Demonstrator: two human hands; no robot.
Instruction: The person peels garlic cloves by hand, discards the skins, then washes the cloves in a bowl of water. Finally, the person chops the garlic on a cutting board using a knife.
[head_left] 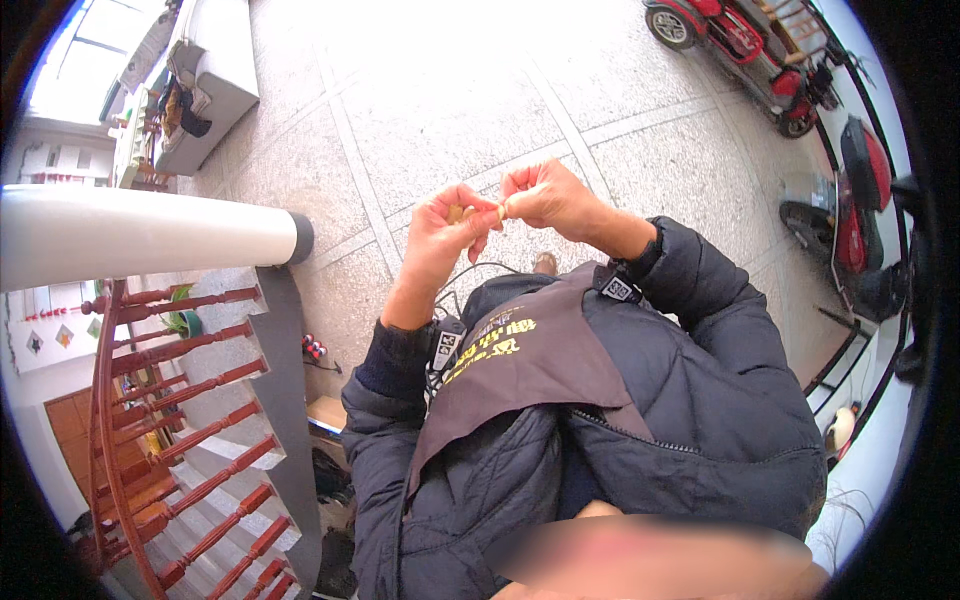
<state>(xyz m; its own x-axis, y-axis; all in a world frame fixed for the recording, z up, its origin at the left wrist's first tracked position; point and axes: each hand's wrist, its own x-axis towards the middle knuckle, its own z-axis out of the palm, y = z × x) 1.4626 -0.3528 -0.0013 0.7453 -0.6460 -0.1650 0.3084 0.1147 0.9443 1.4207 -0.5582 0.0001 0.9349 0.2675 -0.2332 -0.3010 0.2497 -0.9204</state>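
Note:
My left hand (pixel 450 228) and my right hand (pixel 550 203) meet in front of my chest, above the floor. Thumb and fingers of both are closed in a pinch around a tiny pale yellow piece (pixel 501 212), too small for me to name. More of something yellowish (pixel 457 213) shows between the curled fingers of the left hand. Most of what lies there is hidden by the fingers. Dark padded sleeves cover both arms, with a patterned tag strapped at each wrist. A brown apron (pixel 500 360) with yellow print hangs over my dark jacket.
A thick white column (pixel 150 237) and a red wooden stair railing (pixel 180 300) stand at the left. Far left is a grey sofa (pixel 215 85). A red three-wheeled scooter (pixel 735 40) and a red motorbike (pixel 855 215) are parked at the right. Pale tiled floor (pixel 430 90) stretches ahead.

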